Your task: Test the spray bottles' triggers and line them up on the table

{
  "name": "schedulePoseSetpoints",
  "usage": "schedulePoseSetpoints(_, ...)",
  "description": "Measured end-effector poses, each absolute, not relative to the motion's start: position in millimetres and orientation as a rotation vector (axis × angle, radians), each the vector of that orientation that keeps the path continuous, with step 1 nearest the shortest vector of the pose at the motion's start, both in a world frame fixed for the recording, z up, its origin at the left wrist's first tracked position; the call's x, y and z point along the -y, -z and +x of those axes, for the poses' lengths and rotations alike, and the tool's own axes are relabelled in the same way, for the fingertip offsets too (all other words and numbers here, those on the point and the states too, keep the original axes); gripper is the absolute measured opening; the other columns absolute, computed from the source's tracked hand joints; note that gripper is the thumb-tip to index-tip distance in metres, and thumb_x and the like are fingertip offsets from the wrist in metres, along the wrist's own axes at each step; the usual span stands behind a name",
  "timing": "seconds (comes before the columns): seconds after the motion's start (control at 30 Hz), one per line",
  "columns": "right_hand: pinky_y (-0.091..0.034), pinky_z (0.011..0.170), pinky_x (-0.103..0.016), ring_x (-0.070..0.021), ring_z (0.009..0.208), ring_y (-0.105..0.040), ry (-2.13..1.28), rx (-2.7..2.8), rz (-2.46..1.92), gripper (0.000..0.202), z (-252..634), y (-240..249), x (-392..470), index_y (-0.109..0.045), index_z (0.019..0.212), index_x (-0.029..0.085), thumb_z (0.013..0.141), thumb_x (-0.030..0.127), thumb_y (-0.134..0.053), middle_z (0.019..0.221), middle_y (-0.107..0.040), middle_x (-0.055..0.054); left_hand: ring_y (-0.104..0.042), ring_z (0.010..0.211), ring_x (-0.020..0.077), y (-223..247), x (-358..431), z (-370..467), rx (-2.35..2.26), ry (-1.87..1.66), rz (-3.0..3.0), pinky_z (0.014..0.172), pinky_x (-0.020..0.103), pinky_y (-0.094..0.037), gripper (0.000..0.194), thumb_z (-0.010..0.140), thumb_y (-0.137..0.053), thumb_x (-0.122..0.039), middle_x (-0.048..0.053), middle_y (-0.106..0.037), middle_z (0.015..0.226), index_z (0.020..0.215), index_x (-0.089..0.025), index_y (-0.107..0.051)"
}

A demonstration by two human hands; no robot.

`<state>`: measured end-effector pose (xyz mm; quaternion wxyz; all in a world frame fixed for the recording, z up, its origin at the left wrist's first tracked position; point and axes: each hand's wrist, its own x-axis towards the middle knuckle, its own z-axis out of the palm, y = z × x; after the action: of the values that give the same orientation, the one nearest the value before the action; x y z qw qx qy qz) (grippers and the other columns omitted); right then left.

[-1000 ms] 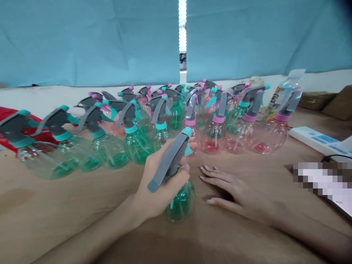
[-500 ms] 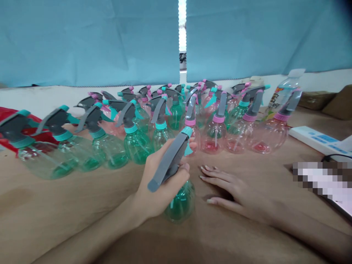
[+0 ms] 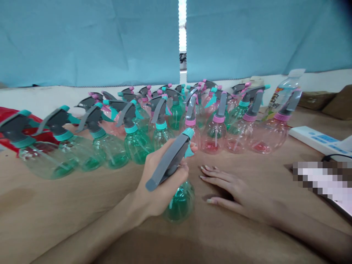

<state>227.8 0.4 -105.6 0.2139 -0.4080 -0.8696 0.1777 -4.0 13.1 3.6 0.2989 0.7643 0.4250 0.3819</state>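
Spray bottles, green, front row (image 3: pixel 110 152): five. Left hand (image 3: pixel 165 192): one, fingers and thumb wrapped about the neck of one nearer green spray bottle (image 3: pixel 180 205), grey sprayer head (image 3: pixel 170 157) above the grip, body below, one fingertip beside the teal trigger (image 3: pixel 189 150). Spray bottles behind (image 3: pixel 175 113): overlapping, uncountable. Pink spray bottles, front row (image 3: pixel 240 135): four. Right hand (image 3: pixel 233 189): one, palm down on tabletop (image 3: pixel 82 201), fingers extended close together, thumb apart. Drink bottle (image 3: pixel 288 84): one. Power strip (image 3: pixel 316 139): one.
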Motion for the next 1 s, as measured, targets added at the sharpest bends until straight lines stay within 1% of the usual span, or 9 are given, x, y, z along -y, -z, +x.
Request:
schedulePoseSetpoints(0.17,-0.034,0.108,-0.047,-0.0248,0.134,-0.036,-0.496,2.427,-1.145,0.055,227.9,105.4,-0.4,-0.041,0.14,0.027,0.09,0.046,-0.053,0.147,-0.038,-0.005,-0.041,0.056,0.0121,-6.9,-13.5,-5.3,-1.084,-0.976,2.022,0.054,0.027,-0.033,0.014,0.074,-0.047,-0.016,-0.006,-0.04,0.062,0.085,-0.023,-0.052)
schedulePoseSetpoints(0.27,-0.034,0.108,-0.047,-0.0251,0.134,-0.036,-0.5,2.409,-1.135,0.055,228.4,106.2,-0.4,-0.041,0.139,0.029,0.089,0.046,-0.054,0.147,-0.038,-0.004,-0.04,0.054,0.0116,-8.1,-13.5,-5.9,-1.096,-0.967,2.053,0.053,0.027,-0.032,0.012,0.074,-0.047,-0.017,-0.006,-0.045,0.063,0.085,-0.022,-0.052)
schedulePoseSetpoints(0.33,-0.034,0.108,-0.047,-0.0251,0.134,-0.036,-0.505,2.408,-1.132,0.054,228.4,106.6,-0.5,-0.042,0.139,0.028,0.089,0.046,-0.054,0.148,-0.038,-0.004,-0.043,0.056,0.0123,-8.5,-13.6,-5.9,-1.109,-0.975,2.071,0.053,0.027,-0.033,0.01,0.074,-0.047,-0.018,-0.004,-0.05,0.066,0.082,-0.022,-0.052)
schedulePoseSetpoints(0.43,-0.034,0.109,-0.046,-0.0249,0.134,-0.035,-0.504,2.407,-1.132,0.054,228.2,106.7,-0.8,-0.043,0.139,0.028,0.089,0.046,-0.054,0.147,-0.038,-0.004,-0.048,0.06,0.0145,-7.8,-13.7,-5.3,-1.145,-0.994,2.058,0.053,0.028,-0.034,0.007,0.074,-0.047,-0.02,-0.003,-0.052,0.067,0.078,-0.023,-0.052)
schedulePoseSetpoints(0.53,-0.035,0.108,-0.046,-0.0246,0.134,-0.036,-0.494,2.414,-1.136,0.054,228.2,107.1,-1.3,-0.042,0.139,0.028,0.089,0.047,-0.053,0.148,-0.038,-0.004,-0.049,0.058,0.0146,-5.4,-13.9,-4.3,-1.16,-1.012,2.028,0.053,0.028,-0.035,0.007,0.074,-0.046,-0.02,-0.004,-0.051,0.064,0.078,-0.024,-0.051)
schedulePoseSetpoints(0.67,-0.035,0.108,-0.046,-0.0243,0.134,-0.035,-0.488,2.442,-1.142,0.055,228.2,106.7,-2.0,-0.042,0.139,0.026,0.09,0.048,-0.051,0.148,-0.036,-0.005,-0.049,0.057,0.0138,-1.3,-13.0,-3.0,-1.172,-1.031,2.024,0.055,0.027,-0.038,0.009,0.076,-0.048,-0.021,-0.006,-0.05,0.064,0.084,-0.025,-0.05)
schedulePoseSetpoints(0.8,-0.034,0.109,-0.046,-0.0236,0.135,-0.035,-0.488,2.464,-1.177,0.056,227.3,103.9,-1.9,-0.042,0.139,0.024,0.09,0.051,-0.049,0.148,-0.037,-0.005,-0.05,0.059,0.0133,0.2,-11.9,-1.4,-1.223,-1.081,2.061,0.058,0.026,-0.043,0.005,0.076,-0.05,-0.021,-0.005,-0.053,0.067,0.08,-0.025,-0.049)
schedulePoseSetpoints(1.0,-0.033,0.11,-0.045,-0.0228,0.135,-0.034,-0.479,2.463,-1.136,0.055,227.6,104.1,-3.2,-0.043,0.138,0.022,0.091,0.051,-0.048,0.148,-0.037,-0.006,-0.048,0.058,0.0126,-0.9,-12.2,-0.5,-1.201,-1.126,2.075,0.055,0.025,-0.042,0.006,0.075,-0.05,-0.02,-0.006,-0.048,0.063,0.078,-0.024,-0.049)
